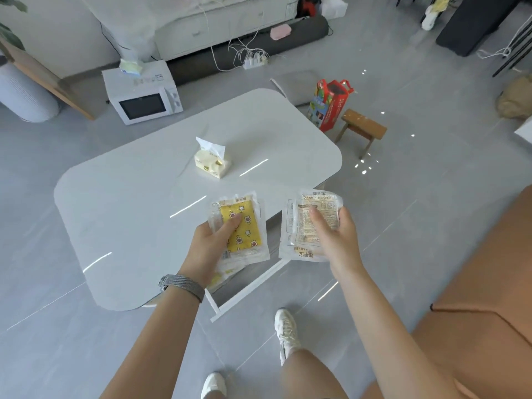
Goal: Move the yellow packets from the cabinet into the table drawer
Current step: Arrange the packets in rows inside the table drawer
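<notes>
My left hand [214, 237] grips a small stack of clear-wrapped yellow packets [246, 226], the top one showing its yellow star-and-flower front. My right hand [335, 228] holds another stack of packets [302, 226] with their printed backs up. Both stacks hover above the open white table drawer [253, 289], which sticks out from the near edge of the white table [129, 211]. Another yellow packet [221, 276] lies partly seen in the drawer under my left hand. The cabinet is out of view.
A tissue pack [211, 161] sits on the table. On the floor stand a white microwave [144, 95], a red bag [329, 103], a small wooden stool [362, 129] and a power strip with cables [254, 60]. A tan sofa [475, 283] is at right.
</notes>
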Action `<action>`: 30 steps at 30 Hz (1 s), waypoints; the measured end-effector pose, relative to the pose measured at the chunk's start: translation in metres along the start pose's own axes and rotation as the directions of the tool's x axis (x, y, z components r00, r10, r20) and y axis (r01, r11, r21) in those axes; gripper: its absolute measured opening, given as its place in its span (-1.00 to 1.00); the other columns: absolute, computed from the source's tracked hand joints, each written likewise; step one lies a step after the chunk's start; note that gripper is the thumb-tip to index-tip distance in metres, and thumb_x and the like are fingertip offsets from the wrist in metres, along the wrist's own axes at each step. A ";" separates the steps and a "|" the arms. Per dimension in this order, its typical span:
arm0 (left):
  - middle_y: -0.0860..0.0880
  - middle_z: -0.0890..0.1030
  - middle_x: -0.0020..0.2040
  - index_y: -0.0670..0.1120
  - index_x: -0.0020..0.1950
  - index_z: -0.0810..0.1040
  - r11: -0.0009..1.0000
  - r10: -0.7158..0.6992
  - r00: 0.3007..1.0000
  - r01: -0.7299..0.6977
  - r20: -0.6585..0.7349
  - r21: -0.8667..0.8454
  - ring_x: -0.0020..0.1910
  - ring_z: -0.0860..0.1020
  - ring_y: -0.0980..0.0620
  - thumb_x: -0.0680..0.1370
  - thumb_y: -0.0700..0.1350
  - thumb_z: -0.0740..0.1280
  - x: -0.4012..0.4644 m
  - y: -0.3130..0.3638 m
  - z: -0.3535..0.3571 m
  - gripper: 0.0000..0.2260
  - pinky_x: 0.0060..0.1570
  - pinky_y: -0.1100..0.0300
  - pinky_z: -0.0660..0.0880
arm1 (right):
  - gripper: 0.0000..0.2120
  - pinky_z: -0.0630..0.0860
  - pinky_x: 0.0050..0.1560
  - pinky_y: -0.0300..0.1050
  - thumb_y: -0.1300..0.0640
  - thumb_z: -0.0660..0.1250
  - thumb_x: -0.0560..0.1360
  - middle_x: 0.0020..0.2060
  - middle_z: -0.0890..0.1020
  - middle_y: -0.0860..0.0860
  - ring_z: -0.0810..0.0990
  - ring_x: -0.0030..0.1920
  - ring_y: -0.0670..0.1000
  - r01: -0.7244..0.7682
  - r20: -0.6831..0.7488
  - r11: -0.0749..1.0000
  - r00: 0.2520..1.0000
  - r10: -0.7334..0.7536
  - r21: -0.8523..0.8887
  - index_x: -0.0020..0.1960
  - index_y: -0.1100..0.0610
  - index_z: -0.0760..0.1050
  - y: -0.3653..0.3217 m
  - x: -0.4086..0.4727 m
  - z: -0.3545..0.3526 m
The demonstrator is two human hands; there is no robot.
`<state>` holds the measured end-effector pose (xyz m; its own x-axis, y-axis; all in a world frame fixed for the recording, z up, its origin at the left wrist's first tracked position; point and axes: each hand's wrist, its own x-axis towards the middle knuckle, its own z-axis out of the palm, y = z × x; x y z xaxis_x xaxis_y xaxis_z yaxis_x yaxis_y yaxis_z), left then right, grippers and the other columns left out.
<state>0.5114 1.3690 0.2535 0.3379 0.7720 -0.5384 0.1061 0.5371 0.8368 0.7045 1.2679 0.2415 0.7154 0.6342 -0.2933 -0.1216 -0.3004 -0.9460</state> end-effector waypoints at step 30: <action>0.02 0.63 0.24 0.00 0.36 0.49 0.985 0.000 0.998 -0.011 -0.061 -0.175 0.26 0.57 0.05 0.62 0.14 0.14 0.163 -0.142 0.052 -0.61 0.33 -0.02 0.44 | -0.62 0.57 0.10 -0.19 -0.11 0.29 0.57 0.15 0.63 -0.09 0.61 0.17 -0.13 -0.080 0.591 0.990 0.796 0.131 -0.112 0.36 -0.10 0.35 0.159 0.122 0.096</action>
<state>0.5999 1.4010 0.0515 0.2799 0.7915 -0.5433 -0.0628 0.5798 0.8123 0.7060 1.3660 0.0421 0.1463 0.8864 -0.4392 -0.1006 -0.4283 -0.8980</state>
